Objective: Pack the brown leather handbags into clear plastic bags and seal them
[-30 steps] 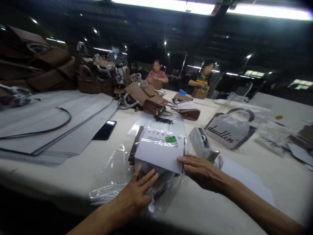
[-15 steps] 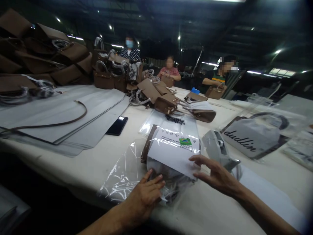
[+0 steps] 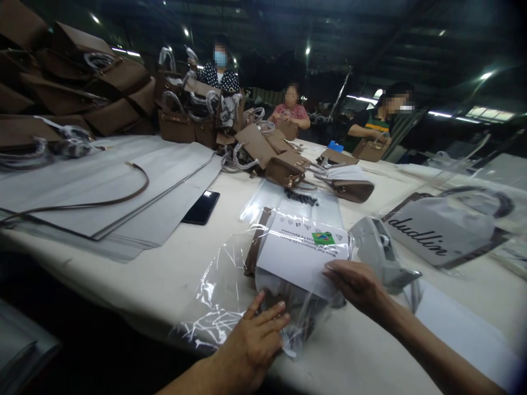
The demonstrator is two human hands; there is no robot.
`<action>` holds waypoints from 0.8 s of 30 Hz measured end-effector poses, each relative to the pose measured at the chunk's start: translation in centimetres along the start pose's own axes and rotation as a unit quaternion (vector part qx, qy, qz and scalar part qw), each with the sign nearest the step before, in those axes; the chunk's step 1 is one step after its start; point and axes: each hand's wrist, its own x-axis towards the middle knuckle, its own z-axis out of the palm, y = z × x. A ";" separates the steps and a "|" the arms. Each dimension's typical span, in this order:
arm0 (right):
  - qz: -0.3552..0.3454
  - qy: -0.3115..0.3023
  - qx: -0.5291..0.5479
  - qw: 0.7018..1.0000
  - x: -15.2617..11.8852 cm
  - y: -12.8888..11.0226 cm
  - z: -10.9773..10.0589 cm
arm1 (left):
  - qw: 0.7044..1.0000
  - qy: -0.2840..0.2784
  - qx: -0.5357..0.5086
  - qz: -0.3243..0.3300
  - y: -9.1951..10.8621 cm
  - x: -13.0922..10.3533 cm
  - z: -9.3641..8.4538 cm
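Note:
In front of me a brown handbag (image 3: 258, 241) lies flat in a clear plastic bag (image 3: 214, 296). On the handbag is a white printed sheet (image 3: 292, 258) with a green patch, and shiny plastic shows over part of it. My left hand (image 3: 259, 340) lies with fingers spread on the loose plastic at the handbag's near side. With its fingers pressed together, my right hand (image 3: 358, 285) pinches the plastic bag beside the sheet's right corner; its fingertips are partly hidden. Beyond my right hand stands a grey tape dispenser (image 3: 379, 252).
Brown handbags (image 3: 111, 93) are heaped at the back left and centre. Grey sheets (image 3: 82, 203), a brown strap (image 3: 123, 198) and a black phone (image 3: 201, 208) lie left. A bagged handbag with "dudlin" lettering (image 3: 432, 230) lies right. Several people (image 3: 220, 77) work across the table.
My right hand's fingers have closed at the sheet's corner; they were apart before. My left hand stays spread on the plastic. The view has shifted slightly.

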 end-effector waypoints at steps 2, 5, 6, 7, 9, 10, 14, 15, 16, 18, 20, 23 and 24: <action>0.048 -0.026 -0.024 0.998 0.5 0.3 0.8 | 0.998 0.055 0.004 0.008 0.1 -0.1 0.7; 0.103 -0.049 -0.081 0.990 1.0 0.1 1.5 | 0.994 0.111 0.005 0.016 0.1 -0.3 1.9; 0.118 -0.051 -0.101 0.987 1.2 0.0 1.7 | 0.993 0.119 0.002 0.013 0.1 -0.4 2.2; 0.132 -0.050 -0.121 0.982 1.3 -0.1 1.9 | 0.992 0.127 -0.001 0.009 0.2 -0.5 2.6; 0.160 -0.051 -0.154 0.974 1.7 -0.4 2.2 | 0.990 0.142 -0.006 0.001 0.2 -0.6 3.3; 0.173 -0.053 -0.166 0.969 1.8 -0.5 2.3 | 0.988 0.152 -0.006 -0.003 0.2 -0.7 3.6; 0.214 -0.084 -0.187 0.955 2.5 -0.9 2.3 | 0.983 0.181 0.012 -0.013 0.4 -0.9 3.5; 0.221 -0.093 -0.188 0.952 2.6 -1.0 2.2 | 0.985 0.173 0.019 -0.010 0.5 -0.8 2.9; 0.228 -0.101 -0.188 0.950 2.7 -1.1 2.1 | 0.988 0.152 0.021 -0.006 0.5 -0.5 1.8; 0.239 -0.113 -0.187 0.946 3.0 -1.3 1.8 | 0.996 0.093 0.011 0.004 0.3 0.9 -1.2; 0.244 -0.117 -0.185 0.945 3.1 -1.5 1.7 | 0.999 0.050 -0.009 -0.002 -0.3 3.2 -4.5; 0.251 -0.107 -0.178 0.946 3.1 -1.7 1.6 | 0.999 -0.010 0.030 0.019 -2.0 7.7 -7.4; 0.252 -0.101 -0.175 0.946 3.1 -1.7 1.6 | 0.998 -0.031 0.045 0.034 -2.8 9.1 -7.5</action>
